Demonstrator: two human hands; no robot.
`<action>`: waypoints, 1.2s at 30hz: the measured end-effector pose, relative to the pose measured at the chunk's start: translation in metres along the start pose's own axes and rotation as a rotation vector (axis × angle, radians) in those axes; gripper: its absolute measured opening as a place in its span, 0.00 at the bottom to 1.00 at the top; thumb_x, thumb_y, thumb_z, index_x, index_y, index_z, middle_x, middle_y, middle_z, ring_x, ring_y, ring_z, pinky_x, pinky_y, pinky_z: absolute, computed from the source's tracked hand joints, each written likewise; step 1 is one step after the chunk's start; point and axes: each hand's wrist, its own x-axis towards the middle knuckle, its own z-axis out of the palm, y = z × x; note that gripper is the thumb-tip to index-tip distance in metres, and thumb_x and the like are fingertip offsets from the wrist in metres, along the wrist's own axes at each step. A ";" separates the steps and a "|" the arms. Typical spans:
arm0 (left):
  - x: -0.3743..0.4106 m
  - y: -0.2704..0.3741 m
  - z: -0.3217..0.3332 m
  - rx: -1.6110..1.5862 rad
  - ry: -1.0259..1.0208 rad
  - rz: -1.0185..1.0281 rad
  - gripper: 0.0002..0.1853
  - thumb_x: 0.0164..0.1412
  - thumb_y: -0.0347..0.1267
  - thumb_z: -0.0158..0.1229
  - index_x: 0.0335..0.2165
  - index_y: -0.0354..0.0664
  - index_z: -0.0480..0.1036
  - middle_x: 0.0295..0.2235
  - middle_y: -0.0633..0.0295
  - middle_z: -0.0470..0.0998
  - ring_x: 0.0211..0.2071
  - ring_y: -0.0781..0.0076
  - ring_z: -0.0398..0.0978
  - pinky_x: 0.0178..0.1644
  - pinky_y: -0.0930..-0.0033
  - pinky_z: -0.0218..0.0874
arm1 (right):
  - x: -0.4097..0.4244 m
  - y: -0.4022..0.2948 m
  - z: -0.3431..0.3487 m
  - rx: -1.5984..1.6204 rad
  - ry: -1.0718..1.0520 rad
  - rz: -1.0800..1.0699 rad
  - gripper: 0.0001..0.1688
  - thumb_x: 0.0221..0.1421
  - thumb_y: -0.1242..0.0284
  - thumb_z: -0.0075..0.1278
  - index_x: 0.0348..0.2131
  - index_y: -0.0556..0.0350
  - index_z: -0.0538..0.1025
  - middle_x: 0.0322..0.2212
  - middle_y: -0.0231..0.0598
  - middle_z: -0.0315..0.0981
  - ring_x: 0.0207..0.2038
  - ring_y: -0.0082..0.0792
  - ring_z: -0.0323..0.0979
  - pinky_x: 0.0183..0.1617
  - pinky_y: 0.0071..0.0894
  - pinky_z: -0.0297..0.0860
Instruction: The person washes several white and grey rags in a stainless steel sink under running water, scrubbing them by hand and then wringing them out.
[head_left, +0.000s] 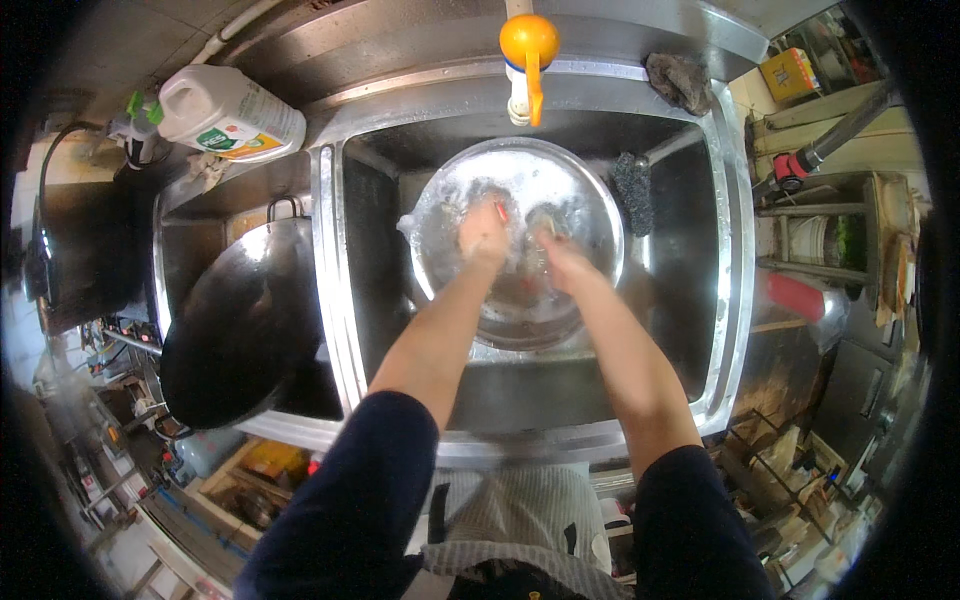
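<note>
A round metal basin of water sits in the right-hand compartment of a stainless steel sink. Both of my hands reach into it and are blurred. My left hand is left of the basin's middle, with a small red item by its fingers. To its right, my right hand is at a pale, indistinct thing; I cannot tell whether it grips it. Water and glare hide the fingertips. Above the basin's far rim hangs a tap with an orange lever.
A dark mesh scouring pad rests at the basin's right. In the left compartment leans a large black wok. A white plastic jug and a spray bottle stand behind it. A dark, crumpled cloth-like lump lies on the back right corner.
</note>
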 end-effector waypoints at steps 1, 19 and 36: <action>0.021 -0.043 -0.022 -0.169 -0.057 -0.167 0.18 0.51 0.28 0.57 0.43 0.46 0.72 0.37 0.54 0.78 0.37 0.57 0.77 0.42 0.60 0.67 | -0.024 -0.010 0.030 0.152 -0.217 -0.018 0.27 0.64 0.57 0.41 0.53 0.56 0.65 0.50 0.45 0.68 0.50 0.40 0.68 0.55 0.42 0.64; -0.164 0.128 -0.186 -0.381 -0.009 0.502 0.28 0.43 0.27 0.71 0.46 0.39 0.73 0.37 0.57 0.70 0.36 0.64 0.71 0.46 0.68 0.65 | -0.220 -0.078 0.026 0.501 -0.159 -0.278 0.25 0.55 0.81 0.52 0.50 0.60 0.61 0.45 0.47 0.65 0.43 0.36 0.73 0.41 0.31 0.75; -0.214 0.055 -0.225 -0.627 0.196 -0.030 0.11 0.53 0.24 0.63 0.34 0.38 0.68 0.30 0.67 0.72 0.33 0.81 0.69 0.41 0.75 0.62 | -0.019 -0.043 0.085 -1.236 0.097 -0.236 0.43 0.50 0.45 0.53 0.57 0.51 0.67 0.57 0.52 0.62 0.60 0.52 0.59 0.64 0.48 0.55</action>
